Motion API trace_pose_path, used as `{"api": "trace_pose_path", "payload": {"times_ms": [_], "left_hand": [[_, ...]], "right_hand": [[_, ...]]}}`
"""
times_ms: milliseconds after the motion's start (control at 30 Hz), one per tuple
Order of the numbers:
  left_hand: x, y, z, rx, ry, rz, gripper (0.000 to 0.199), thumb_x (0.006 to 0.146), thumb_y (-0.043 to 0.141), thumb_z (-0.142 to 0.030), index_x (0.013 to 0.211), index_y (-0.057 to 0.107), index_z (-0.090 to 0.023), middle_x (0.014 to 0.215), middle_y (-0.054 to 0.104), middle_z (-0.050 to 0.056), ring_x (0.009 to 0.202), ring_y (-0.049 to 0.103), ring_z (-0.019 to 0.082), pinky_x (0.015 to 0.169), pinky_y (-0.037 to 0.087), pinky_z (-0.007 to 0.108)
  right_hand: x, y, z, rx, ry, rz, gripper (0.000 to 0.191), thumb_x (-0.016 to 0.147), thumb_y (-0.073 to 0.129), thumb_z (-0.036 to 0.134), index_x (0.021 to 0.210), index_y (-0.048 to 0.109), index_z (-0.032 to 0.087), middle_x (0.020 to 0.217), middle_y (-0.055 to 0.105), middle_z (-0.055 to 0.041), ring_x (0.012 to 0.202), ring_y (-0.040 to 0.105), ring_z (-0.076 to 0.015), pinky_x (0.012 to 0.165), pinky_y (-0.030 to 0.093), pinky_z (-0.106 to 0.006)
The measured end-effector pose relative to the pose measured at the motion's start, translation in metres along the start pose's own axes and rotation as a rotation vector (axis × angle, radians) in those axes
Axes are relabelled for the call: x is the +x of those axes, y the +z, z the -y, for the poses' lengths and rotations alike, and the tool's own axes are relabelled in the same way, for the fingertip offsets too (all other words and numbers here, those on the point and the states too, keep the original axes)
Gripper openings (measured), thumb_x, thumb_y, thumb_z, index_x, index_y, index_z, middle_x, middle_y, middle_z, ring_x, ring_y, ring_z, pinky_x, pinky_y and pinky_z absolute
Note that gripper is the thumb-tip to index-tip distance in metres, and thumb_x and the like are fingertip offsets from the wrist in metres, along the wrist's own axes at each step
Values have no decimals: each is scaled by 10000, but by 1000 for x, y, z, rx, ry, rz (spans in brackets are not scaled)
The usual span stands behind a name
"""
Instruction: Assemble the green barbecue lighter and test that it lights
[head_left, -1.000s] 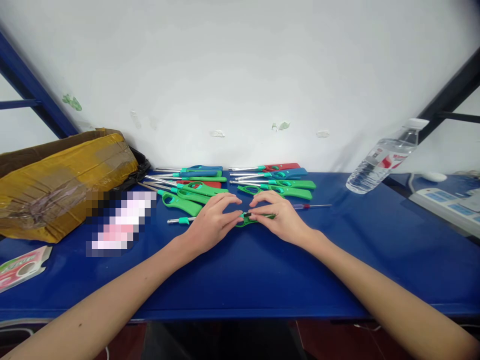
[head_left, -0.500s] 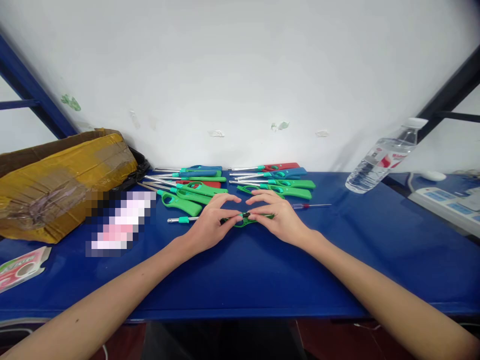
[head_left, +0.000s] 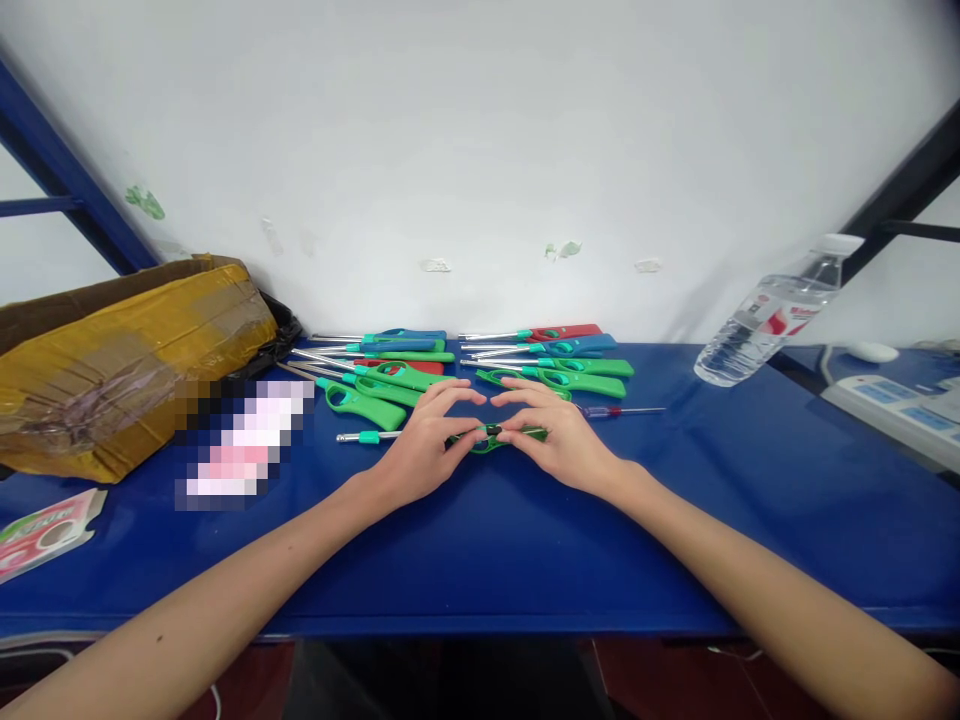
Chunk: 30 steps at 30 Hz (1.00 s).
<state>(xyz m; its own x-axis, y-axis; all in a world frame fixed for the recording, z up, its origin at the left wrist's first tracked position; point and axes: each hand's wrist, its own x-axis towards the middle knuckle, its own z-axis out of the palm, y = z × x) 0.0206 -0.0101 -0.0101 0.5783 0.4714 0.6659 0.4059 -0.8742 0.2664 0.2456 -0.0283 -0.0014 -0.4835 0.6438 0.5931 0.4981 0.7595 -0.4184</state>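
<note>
A green stick lighter point(head_left: 486, 446) with a metal tube and a teal collar point(head_left: 369, 437) lies across the front of my two hands, tube to the left. My left hand point(head_left: 420, 440) is closed in a pinch around it, near its middle. From the other side, my right hand point(head_left: 574, 440) has thumb and finger closed on it beside a small black part point(head_left: 493, 430). The fingertips of both hands almost meet. My hands hide much of the lighter's body. Just beyond my right hand lie a green shell piece point(head_left: 491, 378) and a screwdriver point(head_left: 615, 412).
Several green, blue and red lighters lie in a left group point(head_left: 367, 405) and a right group point(head_left: 577, 346) by the wall. A taped carton point(head_left: 135, 370) stands left, near a torn card point(head_left: 49, 530). A tilted water bottle point(head_left: 769, 320) and power strip point(head_left: 900, 415) are right.
Both hands keep the same grip on the lighter. Only a very slight shift of the whole view shows.
</note>
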Motion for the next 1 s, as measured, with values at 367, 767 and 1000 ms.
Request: {"api": "trace_pose_path", "payload": {"times_ms": [367, 767, 1000], "left_hand": [[2, -2, 7, -64, 46, -8, 129, 894, 693, -219, 974, 788, -253, 1123, 687, 84, 1153, 583, 256, 998, 507, 485], [0, -1, 10, 75, 28, 23, 251, 881, 718, -271, 1120, 721, -193, 969, 758, 73, 1013, 654, 256, 895, 525, 436], [-1, -2, 10, 83, -20, 45, 143, 832, 761, -247, 958, 746, -182, 1179, 655, 115, 1150, 553, 295, 972, 503, 485]], "right_hand": [[1, -3, -5, 175, 171, -5, 44, 805, 754, 204, 787, 768, 241, 1185, 677, -74, 1248, 582, -259, 1019, 507, -466], [-1, 0, -5, 237, 218, -31, 30, 779, 777, 220, 770, 752, 235, 1101, 639, -66, 1169, 609, -243, 999, 512, -447], [-1, 2, -5, 176, 150, -42, 50, 792, 772, 204, 795, 767, 254, 1078, 642, -55, 1115, 616, -232, 958, 533, -439]]}}
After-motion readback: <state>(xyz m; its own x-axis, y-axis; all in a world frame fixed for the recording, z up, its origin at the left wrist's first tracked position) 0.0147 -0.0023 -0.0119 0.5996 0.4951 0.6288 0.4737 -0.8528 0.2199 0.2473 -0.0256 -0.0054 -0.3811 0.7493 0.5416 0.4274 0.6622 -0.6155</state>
